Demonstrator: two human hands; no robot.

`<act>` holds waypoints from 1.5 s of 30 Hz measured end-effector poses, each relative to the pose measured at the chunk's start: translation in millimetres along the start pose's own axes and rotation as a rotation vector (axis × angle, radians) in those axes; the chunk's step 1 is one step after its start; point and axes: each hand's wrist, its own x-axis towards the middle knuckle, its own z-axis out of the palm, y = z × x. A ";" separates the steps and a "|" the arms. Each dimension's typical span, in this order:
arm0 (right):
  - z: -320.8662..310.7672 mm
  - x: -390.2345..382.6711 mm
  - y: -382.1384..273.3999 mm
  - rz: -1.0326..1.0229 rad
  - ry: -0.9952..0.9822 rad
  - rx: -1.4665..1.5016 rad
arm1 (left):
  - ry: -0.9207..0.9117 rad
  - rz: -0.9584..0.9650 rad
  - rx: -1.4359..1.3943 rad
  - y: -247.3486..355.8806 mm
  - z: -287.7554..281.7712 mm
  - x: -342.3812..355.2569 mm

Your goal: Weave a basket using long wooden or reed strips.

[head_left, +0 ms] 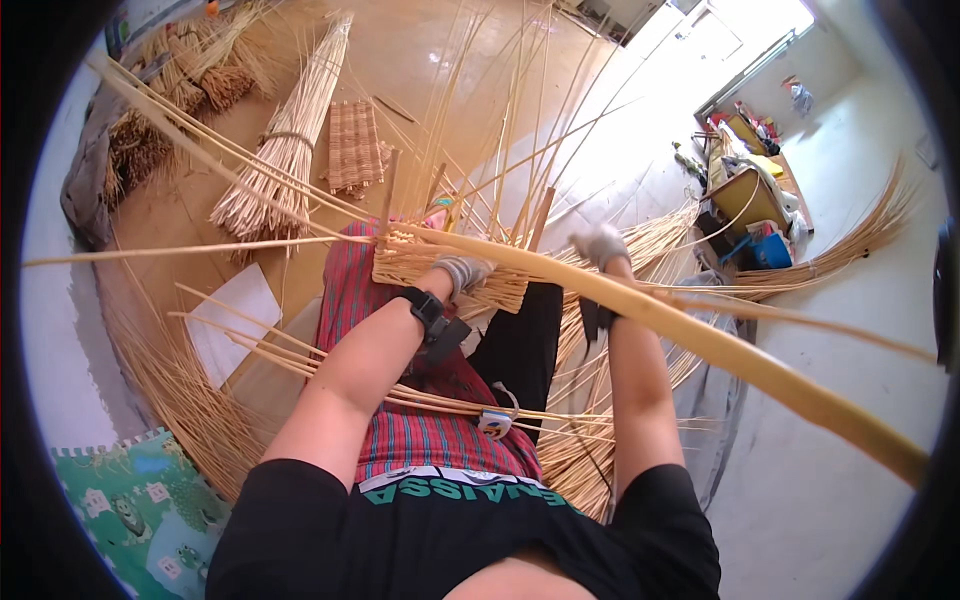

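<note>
A partly woven wicker panel [400, 262] rests over my lap on a red striped cloth [345, 315], with long loose canes and several short wooden stakes standing up from its far side. My left hand [465, 272], in a grey-white glove, is closed on the near part of the panel; its fingertips are partly hidden. To the right of the panel, my right hand [600, 245] is raised in a similar glove, its fingers smeared by motion. A thick pale cane strip [700, 335] runs from the panel across my right wrist toward the lower right.
A tied cane bundle [290, 150] and a small woven mat [354, 145] lie on the floor ahead. More loose canes [590, 440] spread beside my right leg. A low cabinet with a blue container [770, 250] stands right. A green patterned mat [140, 515] lies lower left.
</note>
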 end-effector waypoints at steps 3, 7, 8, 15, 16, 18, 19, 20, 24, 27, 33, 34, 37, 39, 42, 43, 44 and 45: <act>60.7 -10.1 60.9 0.028 0.447 0.448 | 0.041 -0.035 -0.457 -27.5 24.6 14.8; 25.9 -145.2 -35.3 -0.477 0.492 0.012 | 0.658 0.366 0.470 -9.1 -5.3 -79.8; 42.7 -151.5 -54.4 -0.487 0.491 0.015 | 0.724 0.385 0.700 -29.4 -1.0 -73.3; 75.1 -126.4 -90.0 -0.204 0.551 -0.110 | 0.460 0.267 0.539 -1.6 -20.0 -52.9; 67.3 -128.5 -97.8 -0.133 0.512 -0.142 | 0.308 0.190 0.437 -1.0 -24.3 -52.0; 59.5 -133.7 -104.1 -0.139 0.484 -0.081 | 0.358 0.312 0.691 -14.3 -17.4 -43.1; 59.8 -131.5 -109.0 -0.088 0.513 -0.108 | 0.414 0.319 0.685 -16.1 -17.5 -38.5; 58.8 -129.3 -112.1 -0.038 0.546 -0.137 | 0.474 0.325 0.679 -17.5 -18.7 -34.0; 61.6 -129.9 -107.3 -0.095 0.615 -0.025 | 0.410 0.310 0.647 -9.3 -23.8 -38.1; 51.2 -144.9 -89.3 -0.153 0.536 0.033 | 0.486 0.404 0.644 -15.6 -12.7 -55.7; 40.1 -56.4 -124.5 -0.254 0.433 0.565 | 0.307 0.330 0.711 3.9 -26.0 -71.2; 69.6 -7.0 -118.7 -0.354 0.312 0.609 | 0.310 0.349 0.711 6.7 -25.1 -69.1; 63.3 -5.9 -163.5 -0.415 0.020 0.848 | 0.487 0.389 0.643 -30.1 -19.3 -59.5; 56.3 -7.5 -167.7 -0.283 -0.096 1.050 | 0.709 0.478 0.622 -32.3 -13.7 -54.4; 74.6 30.4 -170.6 -0.301 0.049 0.639 | 0.461 0.382 0.608 -27.3 -24.6 -45.0; 67.4 23.5 -176.7 -0.300 0.059 0.632 | 0.580 0.466 0.554 -35.9 -21.6 -41.3; 60.4 15.7 -184.0 -0.298 0.071 0.626 | 0.591 0.446 0.548 -45.2 -18.4 -39.7; 60.2 25.5 -173.7 -0.312 0.124 0.391 | 0.542 0.434 0.548 -30.8 -19.1 -42.4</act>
